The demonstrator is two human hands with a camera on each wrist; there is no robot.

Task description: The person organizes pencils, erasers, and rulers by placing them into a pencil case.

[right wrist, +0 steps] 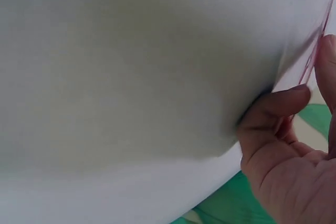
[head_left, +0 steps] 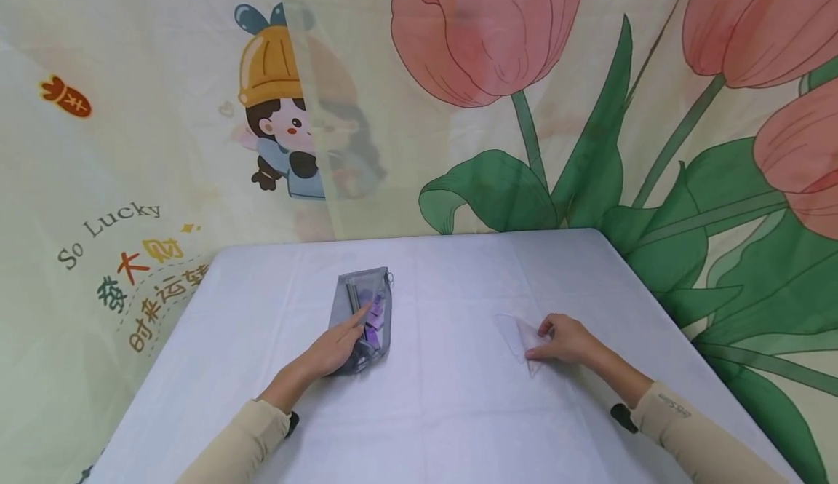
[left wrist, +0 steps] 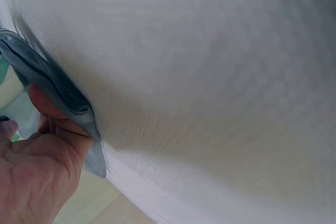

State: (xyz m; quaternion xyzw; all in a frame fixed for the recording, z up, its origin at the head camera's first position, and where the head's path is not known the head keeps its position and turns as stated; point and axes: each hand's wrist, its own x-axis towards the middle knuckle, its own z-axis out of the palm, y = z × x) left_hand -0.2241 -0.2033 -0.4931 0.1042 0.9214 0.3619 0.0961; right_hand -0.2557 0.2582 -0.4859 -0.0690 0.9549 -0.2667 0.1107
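Note:
A grey mesh pencil case (head_left: 343, 302) lies on the left part of the table, with purple pieces (head_left: 374, 316) and dark slim items showing through it. My left hand (head_left: 335, 347) grips its near left side, the index finger stretched over the top. In the left wrist view, curled fingers (left wrist: 50, 103) press against the case's zipped edge (left wrist: 58, 85). On the right, my right hand (head_left: 568, 340) pinches a clear set square (head_left: 529, 335) with pinkish edges. A second clear, bluish triangular outline (head_left: 509, 330) overlaps it on the left. Pink edges show beside the fingers in the right wrist view.
A white cloth covers the table (head_left: 445, 411). Behind it hangs a printed curtain (head_left: 366, 54) with tulips and a cartoon figure. Beige sleeves (head_left: 238, 444) cover both forearms, and a dark band sits at each wrist.

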